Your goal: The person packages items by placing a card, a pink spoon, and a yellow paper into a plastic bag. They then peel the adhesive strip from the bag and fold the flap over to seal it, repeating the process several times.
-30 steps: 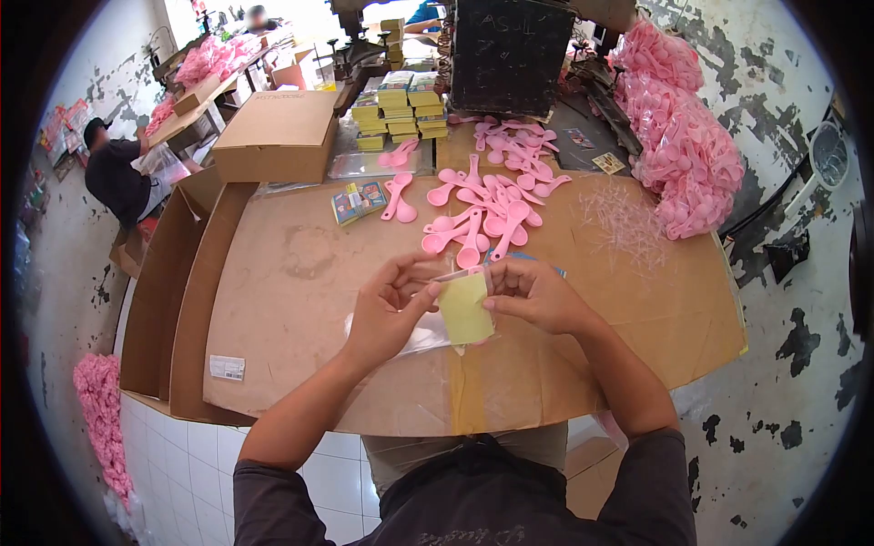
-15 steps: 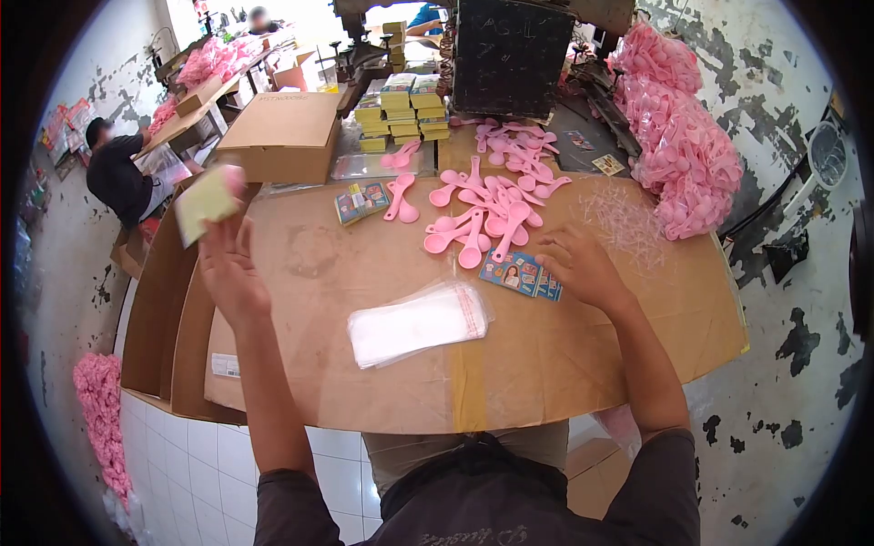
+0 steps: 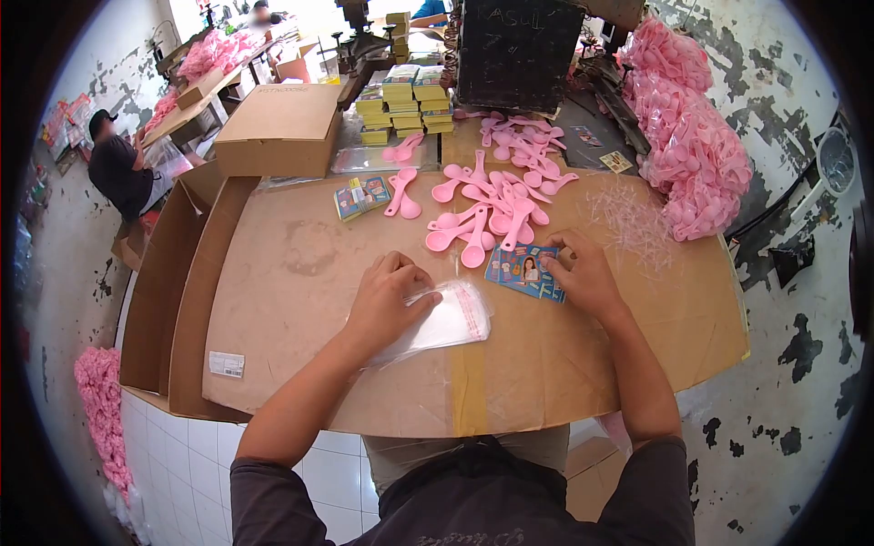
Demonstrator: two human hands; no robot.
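My left hand (image 3: 391, 300) is over the left part of a stack of clear plastic bags (image 3: 455, 320), fingers loosely bent and thumb apart; nothing shows in its grasp. The hand hides part of the stack. My right hand (image 3: 584, 280) pinches the right edge of a blue printed card (image 3: 519, 271) among a few overlapping cards on the cardboard tabletop. Right behind the cards lies a heap of pink measuring spoons (image 3: 496, 205). Two more pink spoons (image 3: 402, 193) lie to the left, beside a small bundle of printed cards (image 3: 361, 198).
An open cardboard box (image 3: 173, 300) stands along the table's left edge, with a closed carton (image 3: 278, 129) behind it. Stacked cards (image 3: 401, 102) and a black machine box (image 3: 517, 56) are at the back. Bagged pink spoons (image 3: 687, 136) stand right; a person (image 3: 123, 173) sits left.
My left hand has come from above the left box to the bag stack and has let go of a pale yellow card with something pink. My right hand has closed on the blue card.
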